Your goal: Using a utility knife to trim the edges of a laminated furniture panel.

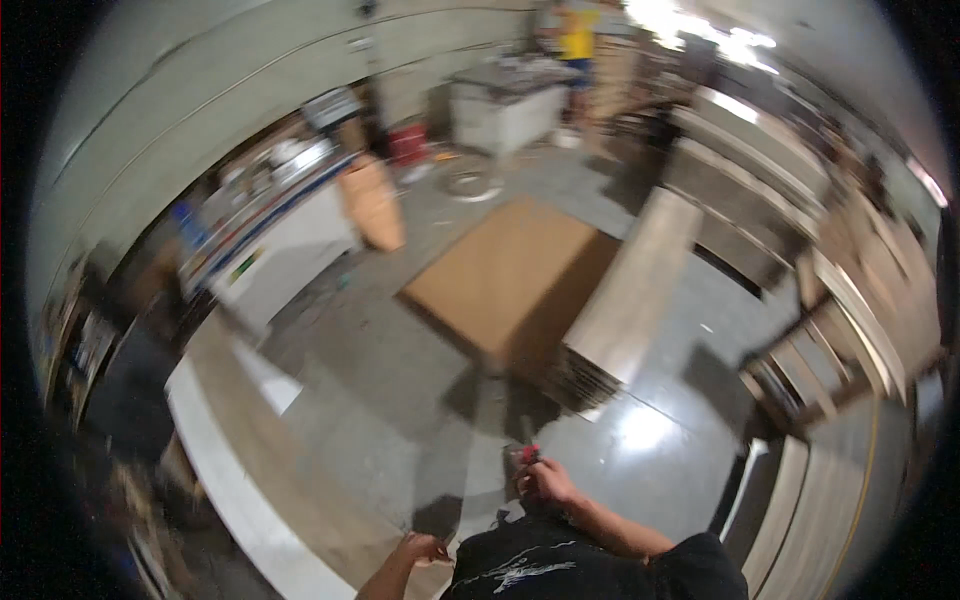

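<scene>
Head view, blurred: my right hand (545,482) has its fingers closed round a small red-tipped tool (527,455) at chest height; left hand (425,548) loosely curled, apparently empty. I judge carrying; next needs a steady approach to the long pale board worktop (250,470)

Your right hand (545,482) grips a small tool (527,455) with a red, plastic-looking part; its make blurs. Under you the floor (400,370) is smooth grey concrete, glossy where light pools. The big flat panel (505,275) looks like matt brown board. The stacked sheets (630,290) show pale, bare wood. Your shirt (590,570) is black cloth.
</scene>
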A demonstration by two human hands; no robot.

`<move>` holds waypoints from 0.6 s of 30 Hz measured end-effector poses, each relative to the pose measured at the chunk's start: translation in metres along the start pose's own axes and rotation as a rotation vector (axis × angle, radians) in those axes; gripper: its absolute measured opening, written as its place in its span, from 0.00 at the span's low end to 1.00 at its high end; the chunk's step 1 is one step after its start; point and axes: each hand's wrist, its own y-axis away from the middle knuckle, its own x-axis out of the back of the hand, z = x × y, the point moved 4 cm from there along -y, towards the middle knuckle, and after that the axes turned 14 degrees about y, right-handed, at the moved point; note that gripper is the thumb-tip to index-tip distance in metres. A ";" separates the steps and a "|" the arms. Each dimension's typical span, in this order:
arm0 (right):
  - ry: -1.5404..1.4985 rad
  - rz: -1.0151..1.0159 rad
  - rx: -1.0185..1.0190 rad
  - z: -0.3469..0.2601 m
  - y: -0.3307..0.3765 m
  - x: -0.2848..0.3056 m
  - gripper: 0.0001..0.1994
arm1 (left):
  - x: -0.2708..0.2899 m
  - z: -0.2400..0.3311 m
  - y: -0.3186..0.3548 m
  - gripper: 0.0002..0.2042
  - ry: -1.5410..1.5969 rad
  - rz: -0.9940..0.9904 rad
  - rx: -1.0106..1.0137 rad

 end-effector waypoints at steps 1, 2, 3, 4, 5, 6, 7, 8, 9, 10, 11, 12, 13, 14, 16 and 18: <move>-0.068 -0.001 -0.059 -0.009 -0.018 0.004 0.12 | -0.006 -0.009 -0.007 0.22 0.068 -0.048 0.096; 0.043 0.000 0.014 -0.026 -0.038 0.009 0.13 | -0.008 -0.011 -0.014 0.24 0.026 -0.055 0.072; 0.180 0.016 -0.049 -0.038 -0.057 0.014 0.15 | -0.009 -0.010 -0.022 0.31 0.053 0.067 0.138; 0.262 -0.014 -0.075 -0.052 -0.076 0.018 0.17 | -0.008 -0.010 -0.025 0.23 0.247 0.236 0.268; 0.271 -0.108 -0.045 -0.067 -0.094 0.011 0.16 | 0.005 -0.001 -0.030 0.23 0.336 0.391 0.187; 0.254 -0.259 0.055 -0.087 -0.111 0.001 0.16 | 0.023 0.014 -0.031 0.22 0.354 0.573 0.017; 0.229 -0.346 0.087 -0.100 -0.122 -0.009 0.16 | 0.039 0.022 -0.031 0.20 0.528 0.736 0.146; 0.269 -0.510 0.016 -0.114 -0.129 -0.015 0.16 | 0.060 0.040 -0.026 0.18 0.654 0.929 0.134; 0.507 -0.533 0.054 -0.127 -0.141 -0.029 0.19 | 0.084 0.060 -0.019 0.17 0.759 1.123 -0.003; 0.530 -0.602 0.050 -0.139 -0.143 -0.039 0.20 | 0.109 0.075 -0.019 0.18 1.007 1.189 0.004; 0.624 -0.642 -0.069 -0.148 -0.149 -0.051 0.22 | 0.132 0.091 -0.015 0.19 1.245 1.219 -0.090; 0.574 -0.696 -0.007 -0.162 -0.154 -0.070 0.20 | 0.161 0.106 -0.008 0.21 1.414 1.319 -0.378; 0.545 -0.787 -0.023 -0.171 -0.156 -0.089 0.18 | 0.187 0.115 -0.006 0.22 1.583 1.312 -0.462; 0.666 -0.809 -0.020 -0.180 -0.165 -0.107 0.18 | 0.210 0.118 -0.006 0.23 1.780 1.288 -0.480; 0.687 -0.872 0.010 -0.191 -0.176 -0.141 0.18 | 0.251 0.120 -0.002 0.22 1.880 1.327 -0.587; 0.776 -0.918 0.002 -0.197 -0.188 -0.169 0.18 | 0.285 0.109 0.005 0.21 1.969 1.356 -0.642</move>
